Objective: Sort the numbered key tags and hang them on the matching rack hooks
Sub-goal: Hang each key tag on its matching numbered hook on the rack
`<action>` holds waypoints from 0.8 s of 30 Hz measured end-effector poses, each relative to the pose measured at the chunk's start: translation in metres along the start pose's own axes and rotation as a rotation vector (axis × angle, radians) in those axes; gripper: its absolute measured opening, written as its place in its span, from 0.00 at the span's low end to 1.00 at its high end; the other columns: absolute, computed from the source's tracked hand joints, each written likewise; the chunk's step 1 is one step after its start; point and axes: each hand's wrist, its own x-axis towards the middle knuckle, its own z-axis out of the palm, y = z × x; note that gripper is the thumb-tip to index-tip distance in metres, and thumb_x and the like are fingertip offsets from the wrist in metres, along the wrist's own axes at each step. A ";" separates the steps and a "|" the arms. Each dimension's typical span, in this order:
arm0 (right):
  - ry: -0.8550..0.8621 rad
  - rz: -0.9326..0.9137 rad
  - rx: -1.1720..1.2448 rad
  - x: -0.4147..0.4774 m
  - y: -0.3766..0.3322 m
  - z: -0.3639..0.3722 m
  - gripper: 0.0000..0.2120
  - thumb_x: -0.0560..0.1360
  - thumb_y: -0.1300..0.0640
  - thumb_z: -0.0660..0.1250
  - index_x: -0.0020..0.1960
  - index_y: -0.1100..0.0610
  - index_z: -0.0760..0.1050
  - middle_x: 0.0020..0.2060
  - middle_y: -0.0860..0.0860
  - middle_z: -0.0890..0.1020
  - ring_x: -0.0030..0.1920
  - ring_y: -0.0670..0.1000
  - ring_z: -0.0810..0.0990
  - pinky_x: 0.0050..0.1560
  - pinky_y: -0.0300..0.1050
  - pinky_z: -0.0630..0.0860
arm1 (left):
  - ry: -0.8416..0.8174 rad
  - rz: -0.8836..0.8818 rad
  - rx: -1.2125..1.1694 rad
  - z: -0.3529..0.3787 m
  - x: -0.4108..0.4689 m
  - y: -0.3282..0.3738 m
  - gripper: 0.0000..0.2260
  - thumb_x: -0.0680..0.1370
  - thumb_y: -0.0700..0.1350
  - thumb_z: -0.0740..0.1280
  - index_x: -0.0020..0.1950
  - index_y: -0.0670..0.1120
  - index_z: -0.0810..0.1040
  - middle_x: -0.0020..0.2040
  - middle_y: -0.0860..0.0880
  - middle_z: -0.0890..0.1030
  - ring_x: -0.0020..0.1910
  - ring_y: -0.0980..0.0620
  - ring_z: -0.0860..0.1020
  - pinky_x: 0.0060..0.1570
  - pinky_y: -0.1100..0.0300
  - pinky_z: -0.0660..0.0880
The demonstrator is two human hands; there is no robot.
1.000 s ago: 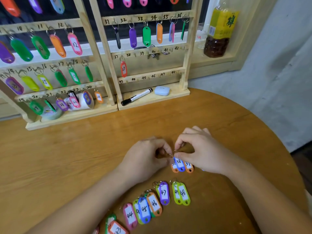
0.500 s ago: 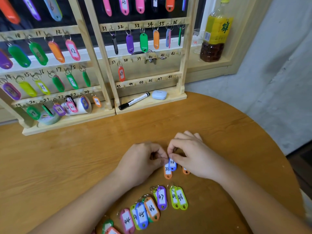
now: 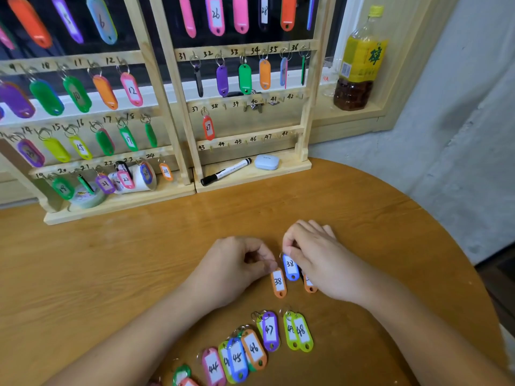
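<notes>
Just below the middle of the frame, 2 hands are held close together over the wooden counter (image 3: 111, 260). The left hand (image 3: 237, 266) is curled, and the top end of an orange tag (image 3: 278, 284) marked 38 is pinched between its thumb and forefinger; that tag's lower end rests on the counter. The right hand (image 3: 320, 263) is curled as well, and the ring end of a blue tag (image 3: 290, 268), also marked 38, is pinched in its fingertips, just beside the orange one. A second orange tag (image 3: 310, 287) is half hidden under the right hand, its number unreadable. Along the lower edge, a row of tags (image 3: 254, 349) is laid overlapping on the counter, with 44, 45, 46, 47 and 48 readable. At upper middle, the rack (image 3: 306, 112) is stood at the back of the counter, and its label 38 (image 3: 214, 106) is written just right of a hanging red tag (image 3: 208, 128) marked 37. On the rack's base a black marker (image 3: 225, 172) and a pale case (image 3: 267, 162) are laid.
</notes>
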 end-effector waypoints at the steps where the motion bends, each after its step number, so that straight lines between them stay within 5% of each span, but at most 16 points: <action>1: 0.012 0.002 0.025 0.003 -0.001 -0.003 0.07 0.87 0.53 0.58 0.51 0.44 0.68 0.48 0.39 0.71 0.53 0.43 0.68 0.61 0.48 0.66 | 0.016 -0.005 -0.008 -0.005 0.000 0.000 0.02 0.79 0.52 0.75 0.47 0.57 0.87 0.43 0.60 0.86 0.46 0.58 0.82 0.47 0.63 0.76; 9: 0.190 -0.041 0.161 0.057 -0.021 -0.030 0.06 0.87 0.54 0.59 0.52 0.46 0.70 0.48 0.37 0.73 0.54 0.40 0.70 0.57 0.38 0.62 | 0.245 0.010 0.079 -0.065 0.023 0.004 0.05 0.79 0.49 0.76 0.44 0.58 0.88 0.40 0.62 0.85 0.43 0.58 0.82 0.46 0.65 0.76; 16: 0.396 0.013 0.293 0.140 -0.039 -0.063 0.05 0.87 0.56 0.59 0.53 0.51 0.71 0.46 0.41 0.76 0.51 0.49 0.75 0.44 0.40 0.67 | 0.522 -0.020 0.085 -0.129 0.074 0.012 0.04 0.79 0.49 0.76 0.44 0.53 0.88 0.34 0.52 0.85 0.29 0.58 0.76 0.30 0.66 0.69; 21: 0.459 0.018 0.262 0.186 -0.047 -0.083 0.05 0.88 0.57 0.56 0.55 0.54 0.69 0.40 0.44 0.74 0.40 0.49 0.74 0.37 0.47 0.64 | 0.611 -0.007 0.127 -0.163 0.103 0.016 0.04 0.79 0.49 0.75 0.45 0.53 0.89 0.37 0.55 0.87 0.38 0.60 0.84 0.42 0.62 0.80; 24: 0.488 0.034 0.250 0.207 -0.049 -0.087 0.05 0.87 0.58 0.56 0.54 0.54 0.69 0.41 0.48 0.77 0.41 0.52 0.76 0.38 0.49 0.66 | 0.627 -0.008 0.149 -0.174 0.111 0.017 0.05 0.80 0.50 0.74 0.45 0.54 0.88 0.37 0.56 0.87 0.40 0.61 0.84 0.40 0.69 0.77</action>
